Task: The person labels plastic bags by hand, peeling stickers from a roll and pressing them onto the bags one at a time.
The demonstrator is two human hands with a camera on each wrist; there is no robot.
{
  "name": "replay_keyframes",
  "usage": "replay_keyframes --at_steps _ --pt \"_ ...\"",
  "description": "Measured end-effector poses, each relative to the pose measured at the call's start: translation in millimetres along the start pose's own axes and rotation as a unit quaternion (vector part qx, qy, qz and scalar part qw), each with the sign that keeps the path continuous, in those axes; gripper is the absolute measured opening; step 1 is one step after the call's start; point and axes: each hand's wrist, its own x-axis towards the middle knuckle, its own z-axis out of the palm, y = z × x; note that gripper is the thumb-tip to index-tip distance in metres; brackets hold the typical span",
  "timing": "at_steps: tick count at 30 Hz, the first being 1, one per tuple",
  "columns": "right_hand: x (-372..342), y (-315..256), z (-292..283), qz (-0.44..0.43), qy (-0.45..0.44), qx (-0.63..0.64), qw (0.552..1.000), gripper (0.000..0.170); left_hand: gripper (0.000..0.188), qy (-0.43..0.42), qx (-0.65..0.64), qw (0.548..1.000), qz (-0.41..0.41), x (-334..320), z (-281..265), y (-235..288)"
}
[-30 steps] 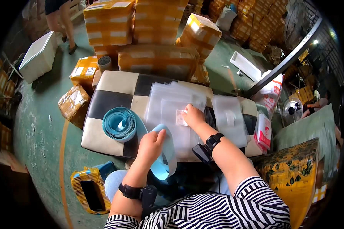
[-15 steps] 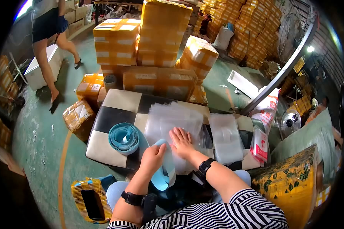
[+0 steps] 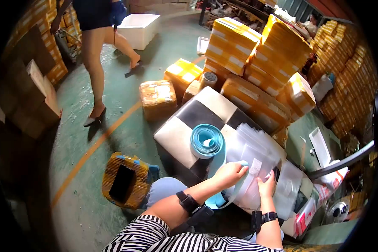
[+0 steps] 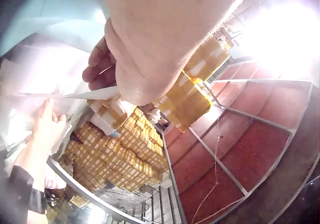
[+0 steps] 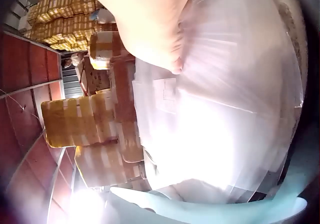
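Note:
My left hand (image 3: 232, 174) pinches the free end of a light-blue strip (image 3: 216, 201). The strip runs back to its coiled roll (image 3: 207, 140), which stands on a black-and-white checkered padded bench (image 3: 176, 143). Beside it, my right hand (image 3: 267, 185) grips clear plastic bags (image 3: 250, 147) near their right side, thumb uppermost. Folds in the plastic (image 5: 215, 39) spread out from the fingers in the right wrist view. A small white label (image 3: 256, 166) lies on the bags between both hands. In the left wrist view, the strip's edge (image 4: 95, 93) passes under my left hand.
More clear bags (image 3: 290, 180) lie to the right. Taped cartons (image 3: 231, 46) stack behind the bench. On the left, a phone (image 3: 122, 183) rests on a tape-covered seat (image 3: 110, 172). Another person's legs (image 3: 94, 71) show near a white foam box (image 3: 138, 31).
The head view has swung left and tilted. My right hand was at the label, then flat on the bags, and now grips them. My left hand keeps the strip. The other person has walked further into view.

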Motion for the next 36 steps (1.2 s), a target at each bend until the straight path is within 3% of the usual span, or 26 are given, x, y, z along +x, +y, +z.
replay_keyframes --at_steps 2,3,6,7,8,10,12,14,15,16,17,18,20,23,26,28,31,32,34,36 --pt "2 5 1 0.076 -0.023 0.111 0.991 0.08 0.041 -0.008 0.005 1.0 -0.003 0 -1 -1" --pt "-1 8 5 0.059 0.033 0.116 0.991 0.062 0.041 -0.008 0.0 1.0 -0.005 -1 -2 1" --pt "11 41 26 0.122 0.009 0.356 0.926 0.034 0.041 -0.01 0.003 1.0 -0.007 -2 -5 4" --pt "13 42 23 0.192 -0.022 0.374 0.907 0.01 0.041 -0.011 0.015 1.0 -0.007 -1 -2 2" --pt "12 42 22 0.221 -0.01 0.41 0.885 0.007 0.041 -0.014 0.026 1.0 -0.006 1 0 -1" --pt "11 41 18 0.164 -0.014 0.353 0.921 0.007 0.04 0.013 0.013 1.0 -0.022 1 1 -5" --pt "20 67 39 0.028 0.044 0.311 0.949 0.01 0.037 0.026 0.0 0.999 -0.022 1 0 -5" --pt "9 23 6 0.102 -0.003 0.372 0.922 0.018 0.039 -0.003 0.039 0.999 -0.023 5 -3 -6" --pt "16 44 25 -0.026 0.078 0.266 0.96 0.017 0.041 -0.003 -0.023 0.998 -0.055 4 0 -10" --pt "19 43 21 -0.012 0.06 0.283 0.957 0.015 0.039 0.021 -0.049 0.997 -0.049 6 6 -20" --pt "21 36 9 0.094 0.006 0.329 0.94 0.014 0.036 0.031 -0.085 0.994 -0.058 7 9 -27" --pt "24 31 -1 0.145 -0.01 0.403 0.903 0.013 0.032 0.04 -0.173 0.981 -0.075 8 14 -33" --pt "19 12 -44 0.272 -0.061 0.548 0.789 0.011 0.033 0.018 -0.161 0.985 -0.066 4 9 -12" --pt "29 28 -68 0.314 -0.112 0.652 0.681 0.009 0.031 0.007 -0.156 0.985 -0.079 5 6 -14" --pt "34 50 -100 0.32 -0.101 0.655 0.677 0.009 0.029 0.004 -0.184 0.98 -0.069 5 8 -9" --pt "36 83 -112 0.262 -0.092 0.667 0.691 0.01 0.029 -0.004 -0.179 0.981 -0.07 5 9 -11" --pt "35 124 -147 0.254 -0.046 0.724 0.64 0.011 0.031 -0.002 -0.145 0.987 -0.07 5 11 -8" --pt "35 143 -151 0.26 -0.021 0.717 0.646 0.009 0.032 -0.002 -0.13 0.988 -0.077 5 12 -10" --pt "32 173 -150 0.317 -0.018 0.528 0.788 0.008 0.033 -0.005 -0.121 0.989 -0.083 6 16 -12" --pt "27 207 -131 0.315 -0.112 0.372 0.866 0.011 0.035 -0.009 -0.129 0.988 -0.082 8 21 -13"
